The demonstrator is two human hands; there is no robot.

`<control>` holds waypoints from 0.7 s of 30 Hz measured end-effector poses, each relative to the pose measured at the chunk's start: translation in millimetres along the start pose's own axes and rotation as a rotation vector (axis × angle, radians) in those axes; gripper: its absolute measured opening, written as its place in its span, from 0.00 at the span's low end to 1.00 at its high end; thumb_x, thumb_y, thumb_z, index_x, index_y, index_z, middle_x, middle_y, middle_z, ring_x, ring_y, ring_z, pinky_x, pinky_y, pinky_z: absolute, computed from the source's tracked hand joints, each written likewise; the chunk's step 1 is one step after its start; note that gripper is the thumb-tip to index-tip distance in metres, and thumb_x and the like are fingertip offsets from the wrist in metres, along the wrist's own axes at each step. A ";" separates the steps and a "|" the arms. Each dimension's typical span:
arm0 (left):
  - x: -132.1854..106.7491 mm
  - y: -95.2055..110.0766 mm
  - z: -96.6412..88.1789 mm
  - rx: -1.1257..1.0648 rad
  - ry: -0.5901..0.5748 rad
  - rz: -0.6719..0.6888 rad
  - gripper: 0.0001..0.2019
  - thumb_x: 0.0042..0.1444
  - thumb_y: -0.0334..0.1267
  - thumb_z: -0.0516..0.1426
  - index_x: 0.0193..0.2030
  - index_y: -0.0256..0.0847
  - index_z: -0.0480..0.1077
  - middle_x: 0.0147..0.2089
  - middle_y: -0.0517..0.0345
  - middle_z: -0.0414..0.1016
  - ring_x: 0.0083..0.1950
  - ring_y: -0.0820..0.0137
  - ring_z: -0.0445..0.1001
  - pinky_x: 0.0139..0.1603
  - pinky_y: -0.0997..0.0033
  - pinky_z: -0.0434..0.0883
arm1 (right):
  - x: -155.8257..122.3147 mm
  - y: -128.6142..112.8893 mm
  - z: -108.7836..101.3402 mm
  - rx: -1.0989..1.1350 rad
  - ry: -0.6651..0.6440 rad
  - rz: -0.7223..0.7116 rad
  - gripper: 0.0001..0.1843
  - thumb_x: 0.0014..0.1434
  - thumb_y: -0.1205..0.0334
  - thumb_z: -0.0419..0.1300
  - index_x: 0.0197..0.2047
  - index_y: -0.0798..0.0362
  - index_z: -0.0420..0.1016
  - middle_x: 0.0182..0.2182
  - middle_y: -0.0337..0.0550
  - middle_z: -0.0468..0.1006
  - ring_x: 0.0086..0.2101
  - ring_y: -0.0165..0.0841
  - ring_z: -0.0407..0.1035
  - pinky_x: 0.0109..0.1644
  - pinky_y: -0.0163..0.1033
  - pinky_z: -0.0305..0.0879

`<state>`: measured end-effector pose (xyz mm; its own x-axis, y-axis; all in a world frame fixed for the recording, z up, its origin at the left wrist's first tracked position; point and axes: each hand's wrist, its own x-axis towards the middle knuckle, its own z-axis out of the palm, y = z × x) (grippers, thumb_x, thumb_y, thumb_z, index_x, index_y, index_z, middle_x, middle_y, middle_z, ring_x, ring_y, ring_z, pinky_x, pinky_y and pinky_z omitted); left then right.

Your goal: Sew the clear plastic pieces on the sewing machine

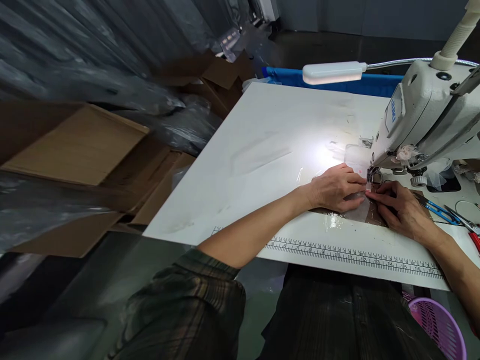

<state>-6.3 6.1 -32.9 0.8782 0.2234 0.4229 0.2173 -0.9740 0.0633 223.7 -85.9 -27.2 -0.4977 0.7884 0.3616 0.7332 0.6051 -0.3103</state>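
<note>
A thin, whitish see-through piece of material (358, 212) lies under the presser foot (371, 175) of a white sewing machine (416, 110). My left hand (339, 187) rests flat on this piece, left of the foot, with its fingers stretched toward the needle area. Just right of the foot, my right hand (403, 210) pinches the edge of the piece between thumb and forefinger. Both hands' fingertips nearly meet in front of the needle. A brown plate shows beneath the hands. The needle point itself is too small to make out.
Blue-handled snips (442, 212) and a red-handled tool (474, 240) lie right of my right hand. A lamp (333, 73) hangs over the white table (240, 150), with a printed ruler (337, 255) along its front edge. Cardboard boxes (82, 145) stand left; a purple basket (438, 325) sits below.
</note>
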 end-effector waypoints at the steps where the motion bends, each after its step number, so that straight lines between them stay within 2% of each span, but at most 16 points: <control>1: -0.3 0.3 -1.8 0.008 -0.015 0.004 0.15 0.67 0.44 0.51 0.46 0.39 0.77 0.51 0.50 0.81 0.41 0.66 0.76 0.45 0.63 0.69 | -0.4 0.3 0.4 -0.009 -0.004 0.005 0.19 0.68 0.64 0.52 0.55 0.45 0.80 0.44 0.51 0.72 0.42 0.40 0.71 0.46 0.49 0.75; 8: 1.9 4.2 -11.4 0.109 -0.113 -0.031 0.21 0.68 0.47 0.48 0.54 0.36 0.75 0.55 0.45 0.78 0.40 0.63 0.76 0.43 0.61 0.68 | -2.5 1.0 3.2 -0.076 0.021 -0.006 0.19 0.70 0.61 0.52 0.57 0.50 0.78 0.44 0.52 0.73 0.41 0.40 0.72 0.44 0.48 0.75; 18: 5.8 3.8 -6.1 0.109 -0.163 -0.187 0.21 0.71 0.46 0.47 0.58 0.38 0.72 0.62 0.45 0.74 0.54 0.58 0.74 0.53 0.58 0.68 | -1.8 -0.2 3.0 -0.070 0.018 0.012 0.19 0.70 0.62 0.51 0.57 0.49 0.78 0.44 0.53 0.73 0.42 0.40 0.72 0.45 0.47 0.76; 21: 6.2 1.5 -4.0 0.104 -0.154 -0.223 0.22 0.71 0.48 0.46 0.58 0.37 0.72 0.62 0.46 0.74 0.54 0.58 0.74 0.54 0.58 0.67 | -2.1 0.5 4.2 -0.062 0.032 0.009 0.19 0.70 0.61 0.51 0.57 0.50 0.78 0.44 0.53 0.72 0.41 0.40 0.72 0.45 0.47 0.76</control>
<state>-2.2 5.9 -26.6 0.8562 0.4425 0.2666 0.4481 -0.8929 0.0429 223.2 -86.8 -31.8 -0.4769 0.7891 0.3872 0.7650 0.5896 -0.2592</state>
